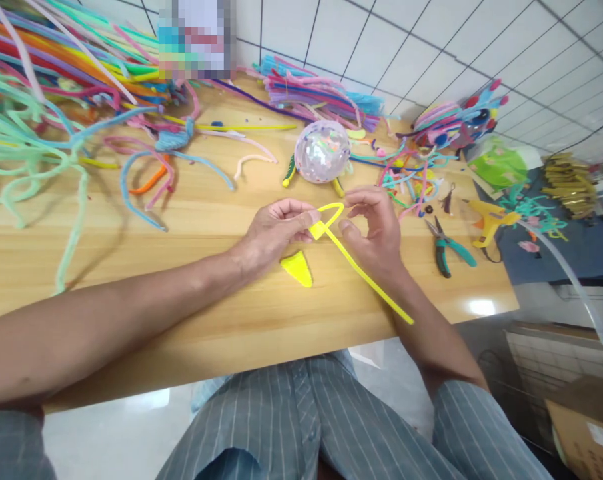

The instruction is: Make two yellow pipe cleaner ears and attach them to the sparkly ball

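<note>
Between the thumb and fingers of my left hand (pixel 278 227) is a bright yellow pipe cleaner (pixel 374 285). Its left end is a small, tightly folded flat part, and a loop rises above it. The long free end slants down to the right, passing in front of my right wrist. My right hand (pixel 378 223) is just right of the loop, fingers curved and the thumb apart from them, with nothing seen between. On the table below my left hand lies a flat yellow wedge-shaped piece (pixel 298 269).
Behind my hands stands a clear ball with colourful bits (pixel 322 152). Pliers (pixel 448 248) and a yellow glue gun (pixel 492 221) lie to the right. Loose pipe cleaners (pixel 41 147) crowd the left; a bundle (pixel 321 93) lies by the tiled wall. The table's front edge (pixel 281 360) is near my lap.
</note>
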Demonstrator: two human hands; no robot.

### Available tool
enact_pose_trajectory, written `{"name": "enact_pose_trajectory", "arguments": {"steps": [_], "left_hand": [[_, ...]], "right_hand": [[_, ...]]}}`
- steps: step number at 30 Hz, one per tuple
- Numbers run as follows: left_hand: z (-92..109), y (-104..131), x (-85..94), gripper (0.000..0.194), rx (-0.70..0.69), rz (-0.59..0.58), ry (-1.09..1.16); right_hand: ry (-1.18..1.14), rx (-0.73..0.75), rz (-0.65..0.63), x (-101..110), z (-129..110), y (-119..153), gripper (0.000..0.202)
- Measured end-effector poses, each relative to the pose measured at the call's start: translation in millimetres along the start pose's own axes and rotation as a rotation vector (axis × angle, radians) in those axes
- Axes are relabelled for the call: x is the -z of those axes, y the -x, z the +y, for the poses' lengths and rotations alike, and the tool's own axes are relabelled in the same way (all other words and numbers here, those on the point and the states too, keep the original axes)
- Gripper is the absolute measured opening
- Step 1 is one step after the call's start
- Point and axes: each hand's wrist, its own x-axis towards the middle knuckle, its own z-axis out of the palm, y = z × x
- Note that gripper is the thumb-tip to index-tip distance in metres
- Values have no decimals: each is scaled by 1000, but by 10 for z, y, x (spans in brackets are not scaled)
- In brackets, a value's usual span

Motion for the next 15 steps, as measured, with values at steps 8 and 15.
{"name": "enact_pose_trajectory", "arguments": {"steps": [8, 15], "left_hand": [[35, 24, -31, 29, 74, -31, 17], [25, 54, -18, 33, -83, -113, -201]], "right_hand": [[196, 421, -110, 35, 60, -12, 6], [129, 253, -124, 30, -4, -2, 8]]}}
